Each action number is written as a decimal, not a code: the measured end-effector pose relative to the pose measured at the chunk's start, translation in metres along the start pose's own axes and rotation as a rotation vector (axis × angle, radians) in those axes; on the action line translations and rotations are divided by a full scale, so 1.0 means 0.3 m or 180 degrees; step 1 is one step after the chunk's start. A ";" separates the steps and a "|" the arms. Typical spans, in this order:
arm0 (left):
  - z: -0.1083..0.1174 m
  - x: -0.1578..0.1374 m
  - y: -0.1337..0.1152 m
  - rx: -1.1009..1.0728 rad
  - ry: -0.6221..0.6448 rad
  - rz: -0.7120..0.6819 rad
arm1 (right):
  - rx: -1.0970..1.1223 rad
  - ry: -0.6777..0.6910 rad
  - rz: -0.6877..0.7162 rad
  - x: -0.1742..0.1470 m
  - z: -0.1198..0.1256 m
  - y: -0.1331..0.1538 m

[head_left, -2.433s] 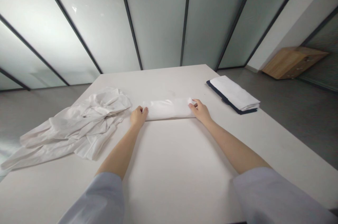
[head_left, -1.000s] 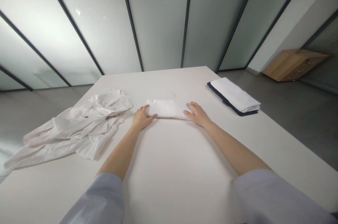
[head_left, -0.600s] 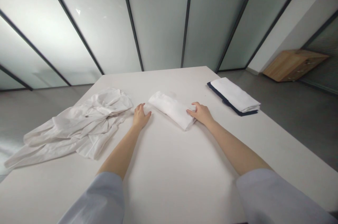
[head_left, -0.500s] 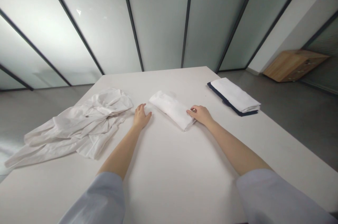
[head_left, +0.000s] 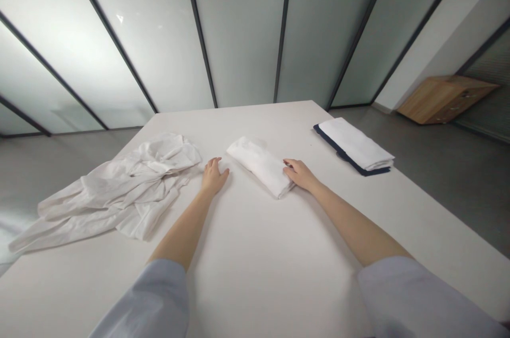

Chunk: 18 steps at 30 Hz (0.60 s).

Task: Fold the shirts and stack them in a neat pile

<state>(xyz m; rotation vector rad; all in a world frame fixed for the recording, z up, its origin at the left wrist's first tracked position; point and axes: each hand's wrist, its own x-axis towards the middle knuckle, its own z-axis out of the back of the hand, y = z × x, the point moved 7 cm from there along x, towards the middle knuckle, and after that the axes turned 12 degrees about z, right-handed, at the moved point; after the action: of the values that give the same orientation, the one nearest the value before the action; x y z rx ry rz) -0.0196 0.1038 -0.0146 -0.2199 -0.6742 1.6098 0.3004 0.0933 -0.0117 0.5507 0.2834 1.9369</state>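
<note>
A folded white garment lies slantwise in the middle of the table, a flat narrow bundle with layered edges at its near right end. My right hand rests at that right end, its fingertips against the cloth and its thumb apart from the index finger. To the left of the bundle, my left hand lies on the table with fingers spread and nothing in it. A crumpled white garment, likely a shirt, is heaped left of my left hand, its sleeve-like end trailing toward the table's left edge.
On the right of the white table, a folded white cloth lies on a dark navy folded piece. A wooden cabinet stands on the floor beyond the right edge. Frosted glass panels rise behind the table.
My right hand's fingers have shifted slightly along the folded garment's edge. My left hand and the other cloths stay as they were.
</note>
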 end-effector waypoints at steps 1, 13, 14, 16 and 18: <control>0.000 0.000 0.000 -0.0004 0.0000 0.0005 | 0.0087 0.0041 -0.0053 0.001 -0.004 -0.001; -0.008 0.010 0.006 -0.0157 0.0039 0.0067 | 0.0318 0.0644 -0.0663 0.084 0.005 0.034; -0.008 0.011 0.006 -0.0172 0.0036 0.0060 | 0.0291 0.0719 -0.0731 0.098 0.003 0.044; -0.008 0.011 0.007 -0.0195 0.0029 0.0055 | 0.0161 0.0845 -0.0868 0.130 -0.005 0.066; -0.009 0.012 0.008 -0.0211 0.0027 0.0059 | -0.0069 0.0927 -0.0974 0.165 -0.018 0.087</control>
<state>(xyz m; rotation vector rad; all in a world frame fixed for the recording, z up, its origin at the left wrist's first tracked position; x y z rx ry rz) -0.0208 0.1079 -0.0172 -0.2822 -0.7215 1.6048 0.2601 0.1274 0.0073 0.1939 0.5011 1.7147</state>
